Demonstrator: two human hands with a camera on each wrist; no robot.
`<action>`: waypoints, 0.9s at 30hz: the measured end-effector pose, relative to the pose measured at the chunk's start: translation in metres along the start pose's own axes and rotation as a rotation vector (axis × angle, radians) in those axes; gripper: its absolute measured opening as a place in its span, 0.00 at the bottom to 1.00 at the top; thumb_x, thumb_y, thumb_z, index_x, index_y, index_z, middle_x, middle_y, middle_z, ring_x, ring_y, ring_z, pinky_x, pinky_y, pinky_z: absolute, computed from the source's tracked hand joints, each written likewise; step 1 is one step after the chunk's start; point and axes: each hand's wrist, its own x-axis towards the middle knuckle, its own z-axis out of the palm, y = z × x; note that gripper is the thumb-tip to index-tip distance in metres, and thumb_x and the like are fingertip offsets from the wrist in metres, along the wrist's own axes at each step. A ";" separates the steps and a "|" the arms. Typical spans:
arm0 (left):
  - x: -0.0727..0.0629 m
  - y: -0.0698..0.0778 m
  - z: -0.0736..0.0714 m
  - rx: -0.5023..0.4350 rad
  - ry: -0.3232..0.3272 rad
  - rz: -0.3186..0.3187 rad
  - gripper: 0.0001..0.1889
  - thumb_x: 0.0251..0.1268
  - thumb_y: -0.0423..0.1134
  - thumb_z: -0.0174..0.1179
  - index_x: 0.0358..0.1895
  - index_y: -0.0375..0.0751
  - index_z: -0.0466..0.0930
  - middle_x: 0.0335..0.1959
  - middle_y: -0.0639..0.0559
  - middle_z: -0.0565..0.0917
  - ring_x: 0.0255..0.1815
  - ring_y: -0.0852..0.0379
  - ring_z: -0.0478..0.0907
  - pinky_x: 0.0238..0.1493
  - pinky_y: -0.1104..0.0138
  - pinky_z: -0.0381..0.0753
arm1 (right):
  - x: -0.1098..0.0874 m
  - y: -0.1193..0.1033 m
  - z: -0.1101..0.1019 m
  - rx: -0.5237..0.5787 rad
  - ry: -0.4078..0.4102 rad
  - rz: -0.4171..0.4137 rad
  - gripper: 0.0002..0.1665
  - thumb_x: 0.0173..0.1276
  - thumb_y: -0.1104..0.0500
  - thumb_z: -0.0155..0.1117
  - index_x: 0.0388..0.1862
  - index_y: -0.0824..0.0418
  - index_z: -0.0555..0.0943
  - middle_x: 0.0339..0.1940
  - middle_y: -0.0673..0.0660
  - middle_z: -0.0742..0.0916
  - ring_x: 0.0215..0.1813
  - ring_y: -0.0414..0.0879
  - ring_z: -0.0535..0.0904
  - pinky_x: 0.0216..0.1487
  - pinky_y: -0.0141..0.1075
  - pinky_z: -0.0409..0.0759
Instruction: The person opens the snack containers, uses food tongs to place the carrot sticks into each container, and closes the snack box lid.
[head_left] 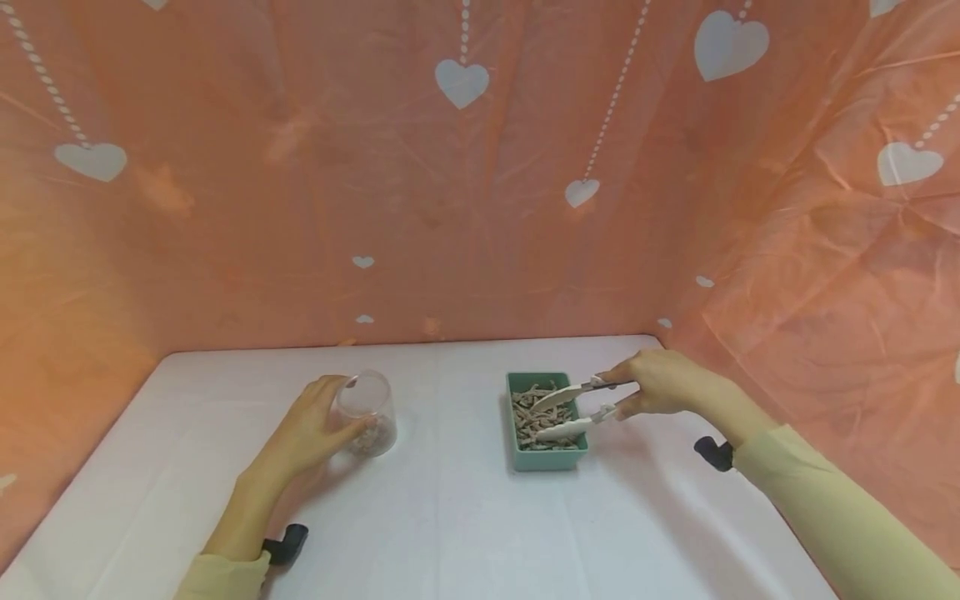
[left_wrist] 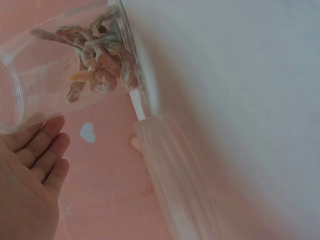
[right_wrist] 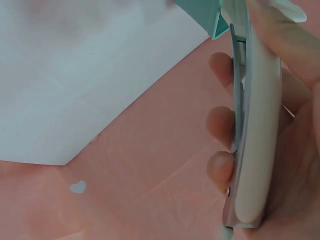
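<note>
A clear jar (head_left: 369,392) stands on the left part of the white table, and my left hand (head_left: 307,425) grips its side, thumb across the front. Brown, wrinkled dried strips (left_wrist: 102,55), dusted whitish, are gathered at its base. The jar's mouth is uncovered. To the right sits a green rectangular box (head_left: 551,461), filled with similar brown strips (head_left: 527,417). My right hand (head_left: 663,383) holds tongs (head_left: 566,429) from the right side, fingers on one handle and thumb on the other. Their two arms are spread apart, the tips over the strips inside the box.
The white-covered table (head_left: 450,533) has its far edge against an orange cloth backdrop (head_left: 420,183) printed with pale hearts. More of this cloth hangs on both sides. A black band (head_left: 285,546) is on the left wrist, another black band (head_left: 712,454) on the right.
</note>
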 end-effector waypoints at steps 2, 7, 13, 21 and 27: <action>0.000 0.001 0.001 -0.001 -0.004 -0.004 0.36 0.65 0.52 0.73 0.66 0.29 0.72 0.64 0.34 0.77 0.68 0.33 0.70 0.69 0.38 0.69 | -0.002 -0.001 0.001 0.000 0.008 -0.002 0.35 0.55 0.45 0.84 0.62 0.54 0.87 0.50 0.54 0.92 0.47 0.49 0.88 0.43 0.47 0.86; -0.002 0.003 0.002 -0.011 -0.011 -0.014 0.36 0.65 0.52 0.73 0.67 0.30 0.72 0.64 0.35 0.77 0.68 0.34 0.70 0.69 0.39 0.69 | -0.007 -0.004 0.003 0.008 0.005 0.012 0.37 0.55 0.43 0.84 0.62 0.54 0.87 0.50 0.54 0.92 0.48 0.51 0.88 0.42 0.50 0.87; -0.002 0.004 0.000 -0.001 -0.010 -0.011 0.37 0.65 0.52 0.72 0.67 0.30 0.72 0.65 0.34 0.76 0.69 0.34 0.70 0.70 0.38 0.69 | -0.009 -0.004 0.005 0.000 0.030 -0.006 0.36 0.54 0.43 0.84 0.61 0.55 0.88 0.50 0.54 0.92 0.46 0.51 0.89 0.40 0.48 0.87; 0.000 0.002 -0.002 -0.005 0.000 -0.003 0.36 0.64 0.51 0.73 0.66 0.29 0.72 0.64 0.34 0.77 0.68 0.33 0.70 0.69 0.38 0.69 | -0.011 -0.007 0.008 -0.019 0.082 -0.022 0.31 0.55 0.46 0.84 0.57 0.52 0.89 0.46 0.49 0.92 0.37 0.44 0.87 0.29 0.38 0.81; 0.001 0.002 -0.002 -0.001 0.000 -0.003 0.36 0.64 0.51 0.73 0.66 0.29 0.72 0.64 0.33 0.77 0.68 0.33 0.70 0.69 0.38 0.69 | -0.016 -0.008 0.012 -0.018 0.134 -0.041 0.26 0.56 0.50 0.84 0.54 0.52 0.91 0.41 0.47 0.93 0.32 0.41 0.83 0.27 0.35 0.77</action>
